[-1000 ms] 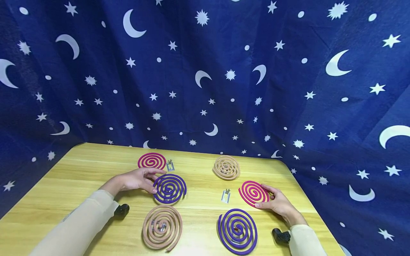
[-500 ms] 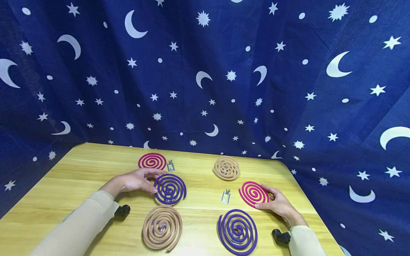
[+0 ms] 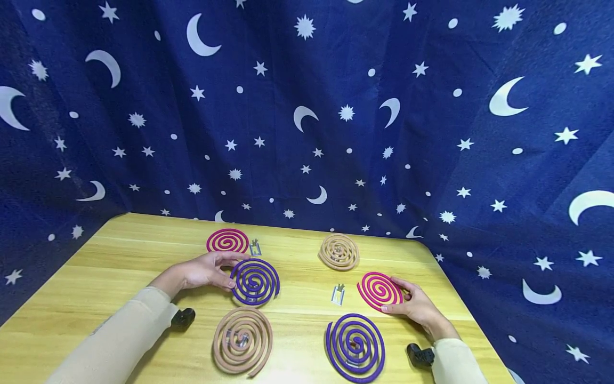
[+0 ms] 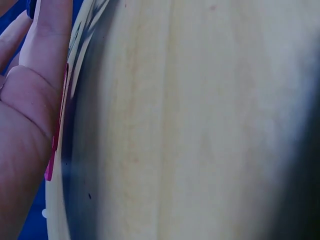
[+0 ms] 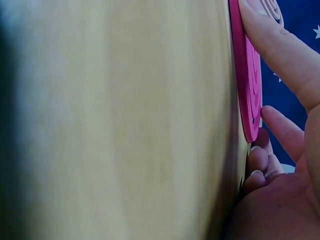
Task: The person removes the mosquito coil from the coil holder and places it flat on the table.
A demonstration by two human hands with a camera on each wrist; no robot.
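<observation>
My left hand [image 3: 206, 270] holds a purple mosquito coil [image 3: 255, 283] by its left rim, thumb at the near side and forefinger at the far side. Under that coil part of a metal stand shows through the gaps. Over on the right, my right hand [image 3: 419, 308] grips a pink mosquito coil [image 3: 380, 289] at its right edge between thumb and fingers. The right wrist view shows this pink coil [image 5: 242, 80] edge-on, low over the wood. A bare metal coil stand [image 3: 338, 294] lies just left of it.
Another pink coil [image 3: 227, 243] lies flat at the back left beside a second bare stand [image 3: 255, 248]. Beige coils rest on stands at the back [image 3: 338, 251] and front left [image 3: 242, 338]. A purple coil [image 3: 355, 344] is at the front right. A starry blue curtain [image 3: 307, 106] hangs behind the table.
The purple coil in my left hand has shifted and tilted very slightly over its stand. My right hand and its pink coil stay almost where they were.
</observation>
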